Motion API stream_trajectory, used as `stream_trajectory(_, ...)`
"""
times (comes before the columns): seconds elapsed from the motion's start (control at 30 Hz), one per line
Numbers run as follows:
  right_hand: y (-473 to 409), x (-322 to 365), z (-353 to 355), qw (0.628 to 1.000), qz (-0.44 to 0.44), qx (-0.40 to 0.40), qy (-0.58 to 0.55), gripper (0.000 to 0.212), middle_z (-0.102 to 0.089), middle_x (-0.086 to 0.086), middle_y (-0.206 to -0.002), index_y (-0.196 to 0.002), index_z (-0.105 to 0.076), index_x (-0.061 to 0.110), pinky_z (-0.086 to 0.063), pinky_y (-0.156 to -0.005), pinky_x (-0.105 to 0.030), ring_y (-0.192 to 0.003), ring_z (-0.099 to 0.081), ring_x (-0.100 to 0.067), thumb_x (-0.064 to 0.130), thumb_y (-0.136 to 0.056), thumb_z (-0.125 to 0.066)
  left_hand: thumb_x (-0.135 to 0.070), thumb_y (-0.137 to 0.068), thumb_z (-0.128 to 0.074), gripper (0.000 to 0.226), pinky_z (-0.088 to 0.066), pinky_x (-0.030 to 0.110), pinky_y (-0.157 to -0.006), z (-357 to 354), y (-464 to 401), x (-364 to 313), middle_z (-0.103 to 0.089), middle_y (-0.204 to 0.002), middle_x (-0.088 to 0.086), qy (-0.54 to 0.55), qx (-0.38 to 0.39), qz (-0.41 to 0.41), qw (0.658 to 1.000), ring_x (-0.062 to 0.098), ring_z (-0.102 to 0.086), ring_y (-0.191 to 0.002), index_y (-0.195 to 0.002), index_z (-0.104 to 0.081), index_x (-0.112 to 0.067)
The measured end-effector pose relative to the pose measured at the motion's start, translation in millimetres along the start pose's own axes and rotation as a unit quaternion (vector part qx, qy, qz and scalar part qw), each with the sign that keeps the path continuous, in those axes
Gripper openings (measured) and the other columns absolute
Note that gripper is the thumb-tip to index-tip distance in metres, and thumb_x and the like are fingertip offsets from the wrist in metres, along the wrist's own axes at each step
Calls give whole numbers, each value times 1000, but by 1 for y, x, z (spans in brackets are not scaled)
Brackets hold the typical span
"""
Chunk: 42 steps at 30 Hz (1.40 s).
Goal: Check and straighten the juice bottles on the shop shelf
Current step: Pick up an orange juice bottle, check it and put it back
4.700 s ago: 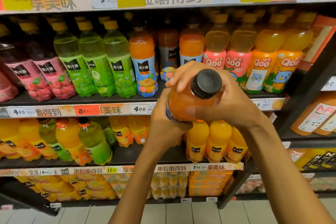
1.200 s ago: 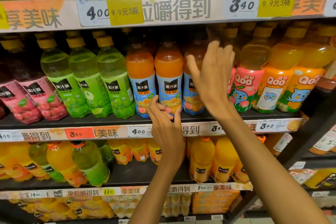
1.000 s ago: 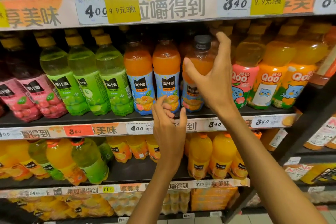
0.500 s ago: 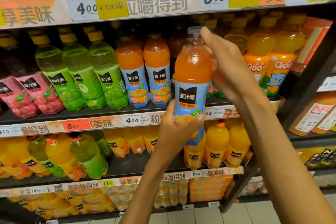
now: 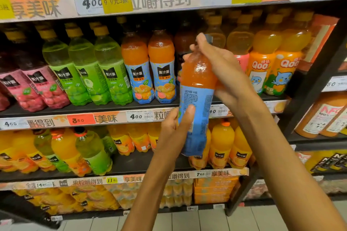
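Two hands hold an orange juice bottle (image 5: 197, 88) clear of the shop shelf (image 5: 105, 106), its small-print back label facing the camera, apparently for checking. Left hand (image 5: 174, 133) curls round the lower label; right hand (image 5: 221, 69) wraps the shoulder near the cap. Matching bottles (image 5: 150, 67) stand upright, labels out.

1 head-worn wide-angle view, close to the shelf (image 5: 90, 108), facing it squarely, angled slightly down
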State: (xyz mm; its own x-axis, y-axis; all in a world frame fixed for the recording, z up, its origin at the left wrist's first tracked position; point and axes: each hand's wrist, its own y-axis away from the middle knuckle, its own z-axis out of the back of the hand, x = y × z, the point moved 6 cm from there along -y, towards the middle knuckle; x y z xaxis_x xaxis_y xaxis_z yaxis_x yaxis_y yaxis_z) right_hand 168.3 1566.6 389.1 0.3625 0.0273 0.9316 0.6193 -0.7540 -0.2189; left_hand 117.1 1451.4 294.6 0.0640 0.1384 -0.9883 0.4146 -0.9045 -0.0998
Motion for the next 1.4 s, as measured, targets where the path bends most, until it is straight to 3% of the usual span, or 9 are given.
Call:
stream_trajectory(0.2, 3, -5, 6, 989, -86, 72, -97, 43, -67, -11, -85, -95, -65, 7, -47, -97, -45, -89, -64, -26, 47, -93, -49, -65, -82, -45, 64, -55, 33, -66, -23, 12, 7, -71, -91, 13, 193, 93, 76, 974, 22, -68, -72, -112, -68, -13)
stream_trajectory(0.3, 8, -7, 1, 970, -106, 115, -187, 48, -67, -9, -77, -87, -62, 8, -55, -78, -39, -77, -67, -26, 51, -93, -42, -61, -86, -42, 64, -56, 34, -67, -35, 16, 13, -71, -94, 12, 233, 125, 101, 959, 22, -70, -73, -117, -66, -10)
stream_trajectory(0.47, 11, 1, 17, 983, -78, 85, -141, 42, -66, -5, -67, -77, -57, 10, -56, -61, -27, -62, -67, -19, 45, -97, -44, -62, -87, -42, 60, -54, 39, -83, -36, 15, 14, -70, -110, 17, 120, 60, 82, 988, 27, -69, -91, -117, -68, -17)
stream_trajectory(0.67, 13, 0, 34, 998, -48, 23, -26, 36, -74, -7, -80, -90, -66, 8, -57, -64, -26, -76, -72, -19, 42, -94, -54, -65, -81, -54, 53, -56, 34, -67, -39, 15, 13, -74, -84, 8, 47, -9, 23, 999, 19, -70, -74, -100, -71, -19)
stream_trajectory(0.77, 12, 0, 31, 993, -65, 77, -60, 35, -75, -10, -87, -100, -64, 7, -58, -69, -30, -85, -72, -22, 39, -95, -52, -71, -70, -52, 52, -58, 36, -68, -41, 17, 18, -74, -85, 8, 110, 18, 55, 992, 21, -70, -74, -88, -77, -29)
stream_trajectory(0.9, 13, -3, 16, 963, -94, 175, -184, 35, -71, -9, -86, -93, -60, 9, -54, -85, -43, -88, -69, -27, 41, -89, -46, -62, -85, -45, 58, -58, 35, -73, -50, 22, 24, -73, -93, 11, 209, 66, 99, 971, 21, -70, -79, -105, -74, -17)
stream_trajectory(1.17, 3, -10, 13, 968, -94, 140, -187, 31, -63, -7, -68, -76, -55, 10, -55, -63, -30, -63, -64, -22, 37, -91, -51, -69, -78, -46, 64, -56, 32, -85, -26, 12, 20, -71, -113, 8, 110, 34, 97, 989, 24, -67, -106, -114, -69, -22)
stream_trajectory(1.3, -9, -12, 20, 993, -67, 37, -93, 31, -69, -10, -70, -75, -61, 10, -57, -63, -29, -66, -69, -23, 36, -92, -59, -66, -64, -62, 66, -51, 49, -92, -21, 8, 7, -73, -104, 9, 16, 23, 68, 997, 29, -68, -99, -110, -66, -18)
stream_trajectory(1.4, -14, -17, 14, 989, -98, 51, -96, 34, -72, -10, -81, -89, -65, 8, -58, -82, -36, -80, -71, -23, 41, -90, -60, -59, -68, -64, 59, -56, 34, -71, -17, 8, 10, -73, -92, 6, 51, 39, 80, 995, 18, -71, -77, -105, -67, -14)
